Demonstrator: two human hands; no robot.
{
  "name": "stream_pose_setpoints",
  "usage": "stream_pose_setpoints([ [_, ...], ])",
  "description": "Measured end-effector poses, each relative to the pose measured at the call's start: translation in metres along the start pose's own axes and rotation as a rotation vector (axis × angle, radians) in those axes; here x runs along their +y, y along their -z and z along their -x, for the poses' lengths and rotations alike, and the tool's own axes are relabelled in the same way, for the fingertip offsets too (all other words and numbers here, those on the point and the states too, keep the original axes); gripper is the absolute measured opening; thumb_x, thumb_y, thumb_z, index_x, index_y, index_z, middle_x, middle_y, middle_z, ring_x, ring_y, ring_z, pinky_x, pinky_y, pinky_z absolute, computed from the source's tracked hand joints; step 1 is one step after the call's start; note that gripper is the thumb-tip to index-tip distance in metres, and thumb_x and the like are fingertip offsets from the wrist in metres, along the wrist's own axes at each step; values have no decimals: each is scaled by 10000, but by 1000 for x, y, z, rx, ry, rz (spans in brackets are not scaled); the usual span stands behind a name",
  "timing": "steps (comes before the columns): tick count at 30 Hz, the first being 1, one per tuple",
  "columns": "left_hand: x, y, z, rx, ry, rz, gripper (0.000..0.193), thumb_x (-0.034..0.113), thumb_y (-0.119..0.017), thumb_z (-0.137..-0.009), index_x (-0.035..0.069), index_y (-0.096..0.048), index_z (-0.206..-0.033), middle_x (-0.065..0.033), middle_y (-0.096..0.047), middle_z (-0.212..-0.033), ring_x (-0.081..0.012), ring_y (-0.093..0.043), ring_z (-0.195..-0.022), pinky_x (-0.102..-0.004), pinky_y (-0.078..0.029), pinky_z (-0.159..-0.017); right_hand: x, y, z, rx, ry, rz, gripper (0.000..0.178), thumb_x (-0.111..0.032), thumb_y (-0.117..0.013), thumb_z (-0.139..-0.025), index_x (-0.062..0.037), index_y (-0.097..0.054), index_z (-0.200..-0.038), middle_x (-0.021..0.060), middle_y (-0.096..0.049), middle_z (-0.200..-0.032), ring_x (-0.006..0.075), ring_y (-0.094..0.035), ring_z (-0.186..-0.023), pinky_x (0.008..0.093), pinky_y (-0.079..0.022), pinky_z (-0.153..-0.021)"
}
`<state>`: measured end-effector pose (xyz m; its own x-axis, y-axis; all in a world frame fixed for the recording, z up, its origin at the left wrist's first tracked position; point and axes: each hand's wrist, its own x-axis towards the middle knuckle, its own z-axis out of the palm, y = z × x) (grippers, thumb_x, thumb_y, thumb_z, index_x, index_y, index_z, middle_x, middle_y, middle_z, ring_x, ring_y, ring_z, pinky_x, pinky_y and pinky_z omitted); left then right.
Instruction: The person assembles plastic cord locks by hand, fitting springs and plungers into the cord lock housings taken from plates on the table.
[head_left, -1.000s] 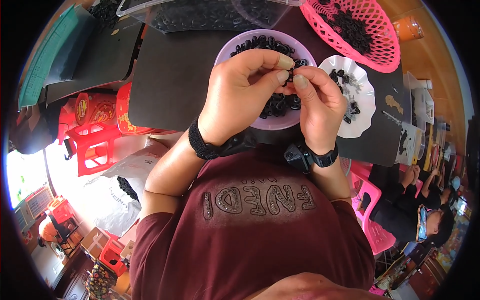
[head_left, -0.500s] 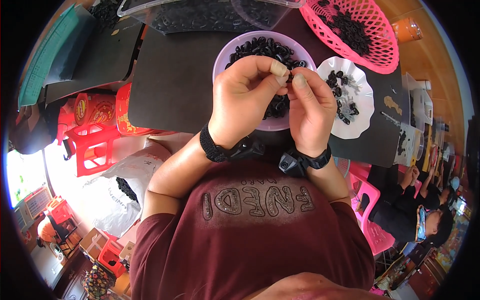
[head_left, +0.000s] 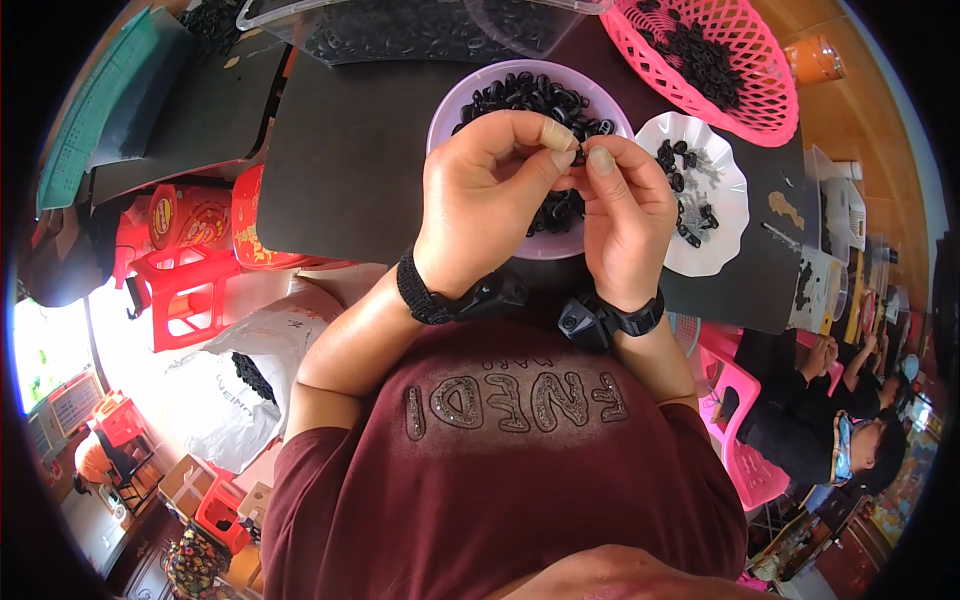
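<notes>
Over a pale purple bowl (head_left: 436,130) heaped with small black oval plastic parts (head_left: 520,95), my two hands meet fingertip to fingertip. My left hand (head_left: 480,195), a beige wrap on one finger, is closed in a pinch. Facing it, my right hand (head_left: 630,215) pinches with thumb and forefinger. Between the fingertips a bit of a small black part (head_left: 579,157) shows; the rest is hidden by the fingers. Close to the right hand lies a white scalloped plate (head_left: 715,245) with black parts and small clear pieces on it.
A pink lattice basket (head_left: 775,105) of black parts stands at the far right, a clear bin (head_left: 400,45) of them at the back. All rest on a dark table (head_left: 340,160). A white sack (head_left: 230,400) and red stool (head_left: 185,290) are at left; people (head_left: 800,420) sit at right.
My hands have shifted very slightly, the right fingers parting a little from the left ones. Otherwise the pinch and everything on the table look the same.
</notes>
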<state>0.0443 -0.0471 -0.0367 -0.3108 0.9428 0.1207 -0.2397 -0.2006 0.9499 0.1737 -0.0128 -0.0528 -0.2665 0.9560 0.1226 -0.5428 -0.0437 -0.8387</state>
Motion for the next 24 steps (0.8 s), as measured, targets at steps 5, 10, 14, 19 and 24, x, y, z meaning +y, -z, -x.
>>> stream_pose_setpoints([
  [5,-2,-3,1,34,5,-32,74,-34,-644,-861,-29,-657,-933,-82,-698,-892,-117,-684,-782,-241,-569,-712,1,-3,2,33,29,26,169,-59,-603,-939,61,-619,-1056,104,-659,-944,193,-667,-797,298,-551,-759],
  [10,-11,-2,1,20,-112,-36,66,-55,-616,-868,-20,-638,-920,-73,-696,-905,-126,-686,-780,-244,-568,-707,3,-2,1,32,29,12,167,-51,-605,-936,59,-621,-1060,103,-661,-949,193,-668,-803,303,-550,-773],
  [14,-8,2,0,-14,-75,-4,87,-63,-613,-873,-10,-625,-940,-69,-693,-925,-126,-683,-813,-249,-566,-719,-5,-3,0,29,-48,-34,176,-62,-607,-935,48,-626,-1070,100,-659,-935,187,-660,-781,315,-552,-788],
  [19,-2,9,-3,-90,-200,-17,156,-64,-637,-870,-3,-620,-1013,-79,-694,-956,-140,-677,-891,-254,-563,-759,-16,5,-1,-24,-275,-147,250,-193,-544,-975,38,-636,-1004,109,-651,-883,193,-632,-691,312,-542,-709],
  [24,-8,13,-6,-176,-344,-18,218,-84,-654,-845,-2,-630,-1045,-96,-700,-980,-159,-689,-892,-266,-566,-755,-18,18,-5,-286,-653,-399,323,-239,-484,-953,38,-641,-900,132,-633,-758,234,-604,-633,327,-504,-544],
])
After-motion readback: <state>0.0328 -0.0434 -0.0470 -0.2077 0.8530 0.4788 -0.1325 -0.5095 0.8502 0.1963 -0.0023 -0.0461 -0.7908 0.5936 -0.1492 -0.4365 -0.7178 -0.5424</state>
